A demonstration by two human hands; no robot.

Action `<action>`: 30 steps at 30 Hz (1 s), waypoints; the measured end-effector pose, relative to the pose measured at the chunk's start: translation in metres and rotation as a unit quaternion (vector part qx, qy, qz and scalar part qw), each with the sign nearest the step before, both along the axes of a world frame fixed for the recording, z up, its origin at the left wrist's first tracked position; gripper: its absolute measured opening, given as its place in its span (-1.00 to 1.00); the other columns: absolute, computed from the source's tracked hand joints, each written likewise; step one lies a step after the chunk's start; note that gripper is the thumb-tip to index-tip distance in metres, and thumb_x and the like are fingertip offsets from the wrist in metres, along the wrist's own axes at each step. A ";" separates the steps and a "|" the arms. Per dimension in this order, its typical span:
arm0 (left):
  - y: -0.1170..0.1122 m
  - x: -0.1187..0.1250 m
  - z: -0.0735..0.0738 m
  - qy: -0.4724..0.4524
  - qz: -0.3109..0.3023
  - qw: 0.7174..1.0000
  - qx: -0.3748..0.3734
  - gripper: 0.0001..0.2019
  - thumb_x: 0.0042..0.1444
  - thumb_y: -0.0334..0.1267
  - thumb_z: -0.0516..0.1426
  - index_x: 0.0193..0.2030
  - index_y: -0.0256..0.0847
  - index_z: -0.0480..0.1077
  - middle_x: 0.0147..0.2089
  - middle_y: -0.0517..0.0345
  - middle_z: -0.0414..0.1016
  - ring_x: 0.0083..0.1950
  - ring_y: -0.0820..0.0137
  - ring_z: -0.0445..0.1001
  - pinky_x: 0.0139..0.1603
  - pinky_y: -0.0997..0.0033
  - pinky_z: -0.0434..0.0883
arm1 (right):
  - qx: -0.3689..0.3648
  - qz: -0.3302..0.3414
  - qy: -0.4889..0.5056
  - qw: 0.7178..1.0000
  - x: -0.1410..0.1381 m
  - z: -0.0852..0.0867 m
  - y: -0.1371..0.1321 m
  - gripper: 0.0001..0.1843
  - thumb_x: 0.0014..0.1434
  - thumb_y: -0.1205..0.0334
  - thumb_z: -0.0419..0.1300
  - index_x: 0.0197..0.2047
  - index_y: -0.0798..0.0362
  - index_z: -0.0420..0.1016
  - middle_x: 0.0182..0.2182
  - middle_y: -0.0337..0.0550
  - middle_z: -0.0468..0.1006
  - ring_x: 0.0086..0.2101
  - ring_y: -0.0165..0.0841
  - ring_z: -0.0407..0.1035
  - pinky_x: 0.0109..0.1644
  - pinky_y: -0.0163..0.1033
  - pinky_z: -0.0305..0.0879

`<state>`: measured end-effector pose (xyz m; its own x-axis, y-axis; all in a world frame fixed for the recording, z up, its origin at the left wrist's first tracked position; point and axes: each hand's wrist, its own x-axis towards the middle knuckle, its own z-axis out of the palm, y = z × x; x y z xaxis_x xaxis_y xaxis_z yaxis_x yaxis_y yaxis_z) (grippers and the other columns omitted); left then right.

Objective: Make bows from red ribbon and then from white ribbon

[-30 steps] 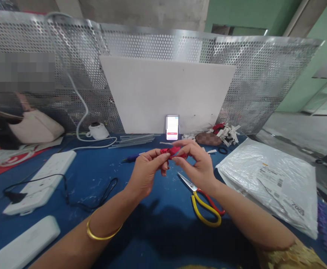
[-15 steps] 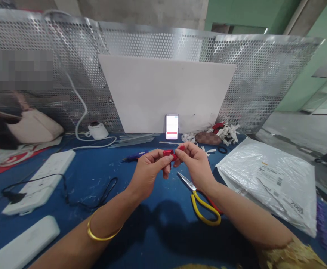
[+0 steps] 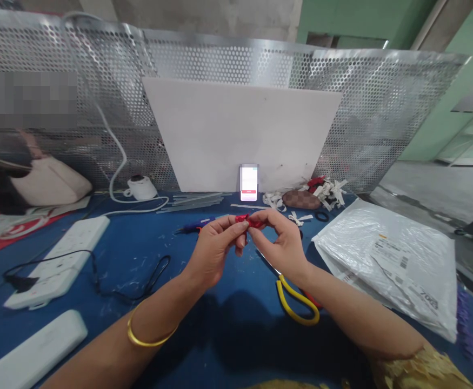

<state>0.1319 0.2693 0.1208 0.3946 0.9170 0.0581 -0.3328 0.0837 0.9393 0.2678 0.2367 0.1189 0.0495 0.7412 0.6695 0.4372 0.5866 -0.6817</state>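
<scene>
Your left hand (image 3: 214,246), right hand (image 3: 282,243) together, both pinching red strip (image 3: 242,218), probably for control; scissors (image 3: 288,283) close by, handy

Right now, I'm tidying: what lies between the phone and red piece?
In the head view, a thin white strip lies between the phone and red piece.

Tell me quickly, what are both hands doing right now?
Left hand: closed, pinching the red material.
Right hand: closed, pinching the same red material.
</scene>
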 end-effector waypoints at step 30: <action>-0.005 0.004 -0.003 -0.005 0.022 1.000 -0.008 -0.82 -0.03 -0.20 0.24 -0.46 -0.27 0.38 -0.64 0.26 0.30 -0.55 0.54 0.29 -0.57 0.61 0.21 | -0.052 -0.004 0.112 0.992 -0.005 -0.010 0.004 -0.89 0.00 0.41 0.11 -0.37 0.06 0.39 -0.42 -0.24 0.45 -0.39 -0.42 0.34 -0.25 -0.32 0.32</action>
